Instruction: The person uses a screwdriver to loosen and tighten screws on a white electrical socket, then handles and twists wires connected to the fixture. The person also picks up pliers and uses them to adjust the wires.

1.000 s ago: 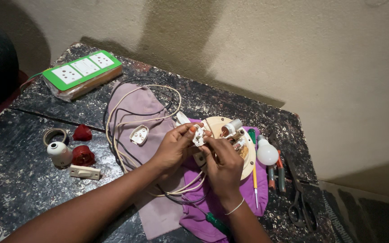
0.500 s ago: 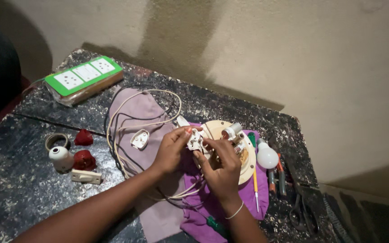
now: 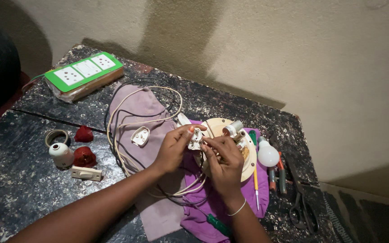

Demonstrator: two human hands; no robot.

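Observation:
My left hand [image 3: 173,147] grips a small white plug body [image 3: 196,138] from the left, held above a round cream wooden board [image 3: 248,167]. Fingers of my right hand [image 3: 224,163] pinch at the plug's right side, where thin wires meet it. A white cable [image 3: 127,105] loops from the plug across a mauve cloth [image 3: 146,108]. The plug's loose white cover [image 3: 140,136] lies on that cloth, left of my left hand. A small lamp holder [image 3: 233,128] is mounted on the board.
A green-and-white socket strip [image 3: 83,71] lies at the back left. A white lamp holder [image 3: 61,154], red parts [image 3: 84,157], a ring [image 3: 56,134] and a cream switch [image 3: 86,173] sit left. A bulb [image 3: 268,154], screwdrivers [image 3: 255,184], pliers [image 3: 301,211] lie right.
Both hands have stayed on the plug over the board, shifting their fingers slightly. The view has drifted a little, nothing else moved.

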